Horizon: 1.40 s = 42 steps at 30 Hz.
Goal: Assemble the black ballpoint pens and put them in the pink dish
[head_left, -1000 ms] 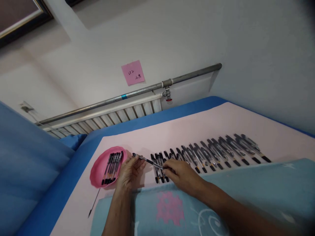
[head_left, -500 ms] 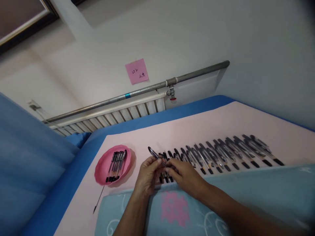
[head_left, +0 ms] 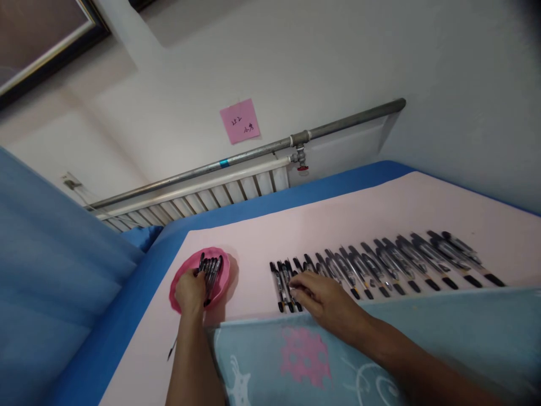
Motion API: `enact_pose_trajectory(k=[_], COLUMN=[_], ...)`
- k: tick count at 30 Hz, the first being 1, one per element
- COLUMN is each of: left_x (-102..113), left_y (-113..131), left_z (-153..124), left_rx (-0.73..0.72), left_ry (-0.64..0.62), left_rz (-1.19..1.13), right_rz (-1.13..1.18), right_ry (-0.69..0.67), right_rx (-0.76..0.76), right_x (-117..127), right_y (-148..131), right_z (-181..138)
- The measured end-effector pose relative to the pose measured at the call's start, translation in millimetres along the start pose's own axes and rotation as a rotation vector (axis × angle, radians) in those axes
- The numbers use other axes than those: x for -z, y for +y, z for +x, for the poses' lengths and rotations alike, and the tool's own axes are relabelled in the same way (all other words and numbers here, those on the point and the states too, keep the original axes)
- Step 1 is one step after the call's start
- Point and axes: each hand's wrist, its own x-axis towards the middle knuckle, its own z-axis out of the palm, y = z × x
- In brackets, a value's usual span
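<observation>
My left hand (head_left: 191, 290) reaches into a pink scalloped dish (head_left: 228, 276). A black-capped pen is pinched in its fingers, at the left side of several clear-barrelled pens (head_left: 214, 269) lying side by side in the dish. To the right, my right hand (head_left: 323, 299) hangs over the left part of a long row of pens (head_left: 374, 268). Its thumb and fingers are closed together beside the pens; a small dark thing seems to be between them, but I cannot make out what. Left of this hand, a few pens (head_left: 279, 287) lie uncovered.
A thin refill-like stick (head_left: 171, 352) lies below the dish, partly behind my left forearm. A teal patterned cloth (head_left: 262, 361) covers the near edge of the pink tabletop (head_left: 253, 242). A radiator (head_left: 228, 192) and pipe run along the wall behind; a blue curtain (head_left: 54, 270) hangs at left.
My left hand has moved left from beside my right hand to the dish, carrying a pen. The hands have parted; my right hand stays near the row. The view has shifted slightly.
</observation>
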Motion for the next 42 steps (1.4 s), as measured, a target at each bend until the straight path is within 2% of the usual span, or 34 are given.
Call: enact_pose_trajectory(k=[6, 10, 12, 14, 16, 18, 20, 22, 25, 30, 42], left_x=[-6, 1, 2, -2, -11, -24, -37, -46, -53, -48, -42], left_y=[3, 16, 30, 46, 61, 72, 78, 81, 81, 80, 86], left_z=[4, -6, -19, -36, -55, -71, -82, -88, -90, -89, -95], left_rx=[0.025, -0.014, -0.111, -0.288, -0.406, -0.426, -0.424, -0.433, -0.449, -0.43, -0.417], left_ry=[-0.012, 0.068, 0.146, 0.209, 0.107, -0.111, -0.283, -0.357, -0.404, -0.467, -0.472], left_rz=[0.165, 0.206, 0.19, 0.098, -0.053, -0.166, -0.191, -0.152, -0.081, -0.002, 0.227], right_rz=[-0.011, -0.023, -0.023, -0.022, -0.028, -0.038, -0.044, -0.048, -0.052, -0.045, -0.083], right_ry=[-0.028, -0.026, -0.002, 0.039, 0.086, 0.12, 0.137, 0.139, 0.141, 0.132, 0.113], right_rx=[0.018, 0.034, 0.038, 0.031, 0.015, 0.002, -0.001, 0.001, 0.01, 0.019, 0.037], right_x=[0, 1, 4, 8, 13, 16, 18, 18, 17, 18, 16], right_y=[2, 1, -1, -3, -3, -2, -1, 0, 1, -2, 2], right_z=[-1, -1, 0, 1, 3, 5, 6, 6, 5, 4, 4])
